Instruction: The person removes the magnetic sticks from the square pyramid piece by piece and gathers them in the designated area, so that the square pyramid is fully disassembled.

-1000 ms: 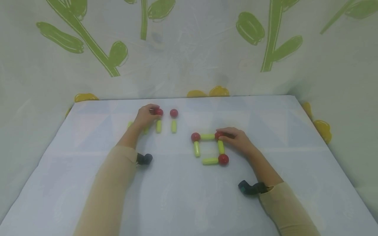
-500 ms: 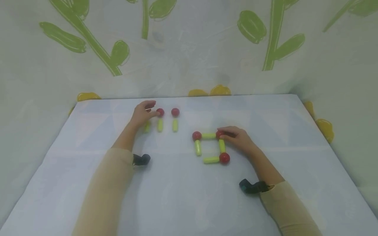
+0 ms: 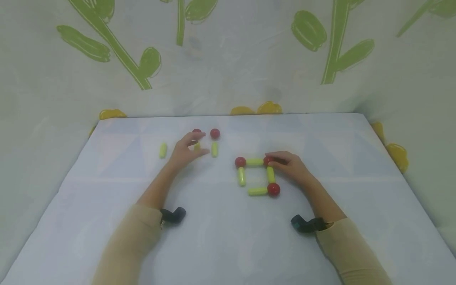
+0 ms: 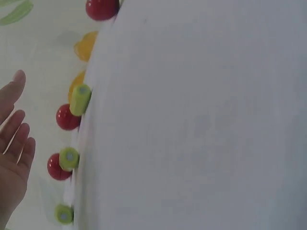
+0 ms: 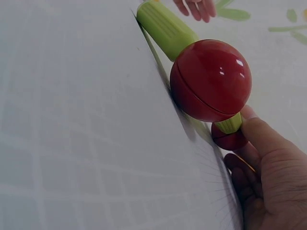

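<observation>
My left hand (image 3: 187, 152) is over the far left group, thumb and fingers spread apart with nothing between them; in the left wrist view that hand (image 4: 14, 158) is likewise free. It partly covers a red ball (image 3: 196, 131) and a yellow-green rod (image 3: 197, 146). Just right of its thumb lies another rod (image 3: 214, 149), below a second red ball (image 3: 215, 133). My right hand (image 3: 292, 168) pinches the far right corner ball (image 3: 267, 160) of a frame of rods and balls. That frame has a left ball (image 3: 240, 162), a near right ball (image 5: 211, 79) and a near rod (image 3: 257, 191).
A single rod (image 3: 163, 150) lies left of my left hand. Everything rests on a pale table (image 3: 221, 245) with a light pattern, its far edge against a wall (image 3: 246, 59) painted with green leaves. Black curved devices (image 3: 173, 215) sit at both wrists.
My left hand has left the far left ball, spread its fingers and come nearer and to the right. The right hand keeps its pinch on the corner ball.
</observation>
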Demonstrator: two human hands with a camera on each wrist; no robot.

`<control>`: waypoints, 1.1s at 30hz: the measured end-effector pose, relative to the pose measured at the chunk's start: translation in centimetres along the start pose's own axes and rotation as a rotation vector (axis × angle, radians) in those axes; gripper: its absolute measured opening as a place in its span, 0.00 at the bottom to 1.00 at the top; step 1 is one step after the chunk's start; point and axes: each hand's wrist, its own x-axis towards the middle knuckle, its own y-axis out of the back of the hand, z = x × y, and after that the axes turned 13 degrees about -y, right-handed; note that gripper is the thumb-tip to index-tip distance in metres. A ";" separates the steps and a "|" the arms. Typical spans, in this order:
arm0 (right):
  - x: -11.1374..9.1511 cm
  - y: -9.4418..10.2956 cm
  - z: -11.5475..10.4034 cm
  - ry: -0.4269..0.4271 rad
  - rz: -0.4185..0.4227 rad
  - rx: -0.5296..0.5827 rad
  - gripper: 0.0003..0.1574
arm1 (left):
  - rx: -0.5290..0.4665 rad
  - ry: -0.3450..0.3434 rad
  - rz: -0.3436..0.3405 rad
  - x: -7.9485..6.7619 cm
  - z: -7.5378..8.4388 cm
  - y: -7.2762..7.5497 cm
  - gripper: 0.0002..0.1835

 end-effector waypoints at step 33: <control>-0.1 0.0 -0.1 -0.032 0.017 -0.032 0.28 | 0.031 -0.322 -0.277 -4.6 1.6 -10.0 0.32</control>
